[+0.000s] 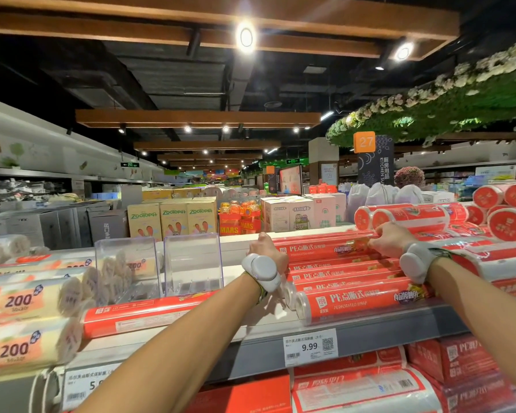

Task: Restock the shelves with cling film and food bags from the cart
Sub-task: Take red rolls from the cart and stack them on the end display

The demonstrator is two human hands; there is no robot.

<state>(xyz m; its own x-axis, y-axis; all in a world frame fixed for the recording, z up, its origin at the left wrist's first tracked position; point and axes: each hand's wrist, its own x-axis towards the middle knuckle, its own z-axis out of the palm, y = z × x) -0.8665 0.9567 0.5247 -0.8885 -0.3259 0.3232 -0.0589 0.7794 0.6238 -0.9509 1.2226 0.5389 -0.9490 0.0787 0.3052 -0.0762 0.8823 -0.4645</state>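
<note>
The left grip (265,248) and right grip (390,238) are clasping the top cling film roll (325,247) on the shelf (399,332) stack; any shove is risking the near roll (361,302) tumbling off the edge.

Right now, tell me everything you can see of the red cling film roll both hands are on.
The top cling film roll is a long red tube in glossy clear wrap, printed with white PE lettering and PERFORATED WRAP. It lies level on top of a stack of like rolls on the upper shelf, parallel to its front edge. The left hand holds its left end; the right hand curls over its right part. Its ends are hidden by the hands.
</note>
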